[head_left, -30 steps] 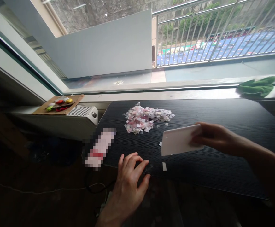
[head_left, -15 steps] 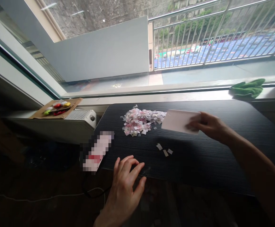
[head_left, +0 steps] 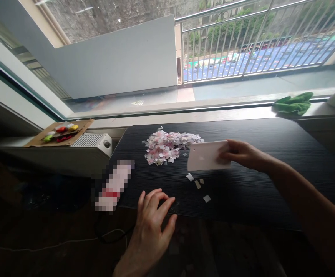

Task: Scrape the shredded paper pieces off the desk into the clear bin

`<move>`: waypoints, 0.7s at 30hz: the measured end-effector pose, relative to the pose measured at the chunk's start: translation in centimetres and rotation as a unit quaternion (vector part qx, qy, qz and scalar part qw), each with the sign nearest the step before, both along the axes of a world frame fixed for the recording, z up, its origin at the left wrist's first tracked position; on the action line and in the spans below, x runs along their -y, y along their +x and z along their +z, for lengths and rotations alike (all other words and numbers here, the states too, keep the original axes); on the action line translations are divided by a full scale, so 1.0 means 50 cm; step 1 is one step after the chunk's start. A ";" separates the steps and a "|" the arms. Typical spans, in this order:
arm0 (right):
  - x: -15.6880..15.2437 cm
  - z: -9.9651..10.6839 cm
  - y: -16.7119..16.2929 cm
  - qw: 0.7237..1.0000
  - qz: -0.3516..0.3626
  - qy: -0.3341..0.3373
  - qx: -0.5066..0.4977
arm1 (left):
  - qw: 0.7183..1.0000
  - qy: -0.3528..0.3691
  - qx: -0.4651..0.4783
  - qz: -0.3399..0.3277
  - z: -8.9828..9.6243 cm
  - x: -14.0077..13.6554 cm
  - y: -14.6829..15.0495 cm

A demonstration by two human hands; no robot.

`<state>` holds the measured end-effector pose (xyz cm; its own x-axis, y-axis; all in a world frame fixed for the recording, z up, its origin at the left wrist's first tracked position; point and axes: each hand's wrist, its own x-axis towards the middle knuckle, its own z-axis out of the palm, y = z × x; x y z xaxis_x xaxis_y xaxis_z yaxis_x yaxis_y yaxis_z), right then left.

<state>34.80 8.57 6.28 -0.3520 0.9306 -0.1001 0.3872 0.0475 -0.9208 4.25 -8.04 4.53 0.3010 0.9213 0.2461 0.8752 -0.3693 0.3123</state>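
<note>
My right hand grips a flat, pale pinkish-white card by its right end; a small hole shows near its upper left corner. The card is tilted over the black table, with its left end close to a heap of small cut paper pieces in white and pink. Several loose paper scraps lie on the tabletop below the card. At the table's near edge is my left hand, fingers bent and apart, with nothing in it.
The black table has rounded far corners and stands against the window sill. A pixelated pale strip with a red band lies at its left edge. Beyond are a radiator, cardboard with colourful items, and a green cloth.
My right hand has moved the card left and slightly nearer to me. Loose scraps have shifted, one toward the near edge. My left hand has hardly moved. The view has shifted slightly.
</note>
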 end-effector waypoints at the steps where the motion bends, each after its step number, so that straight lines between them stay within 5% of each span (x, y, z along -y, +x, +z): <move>1: -0.006 -0.002 -0.017 1.000 0.000 0.000 -0.007 | 1.000 0.004 0.000 -0.001 0.001 0.000 0.002; 5: -0.022 -0.008 -0.049 0.998 0.055 -0.018 -0.004 | 1.000 0.024 -0.002 -0.001 0.001 0.002 -0.003; 9: -0.005 0.009 -0.010 0.993 0.091 -0.066 0.039 | 1.000 0.028 0.000 -0.010 -0.006 0.004 -0.011; 15: 0.028 0.038 0.045 0.993 0.064 -0.090 0.043 | 0.999 0.028 0.024 -0.010 -0.009 -0.002 0.005; 21: 0.035 0.015 0.035 0.993 0.069 -0.098 0.016 | 0.999 0.043 0.019 -0.018 -0.004 -0.003 0.008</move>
<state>36.57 6.79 7.05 -0.4675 0.8356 -0.2885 0.4194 -0.0776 -0.9045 4.66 -7.89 4.34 0.3224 0.8850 0.3359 0.8488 -0.4274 0.3112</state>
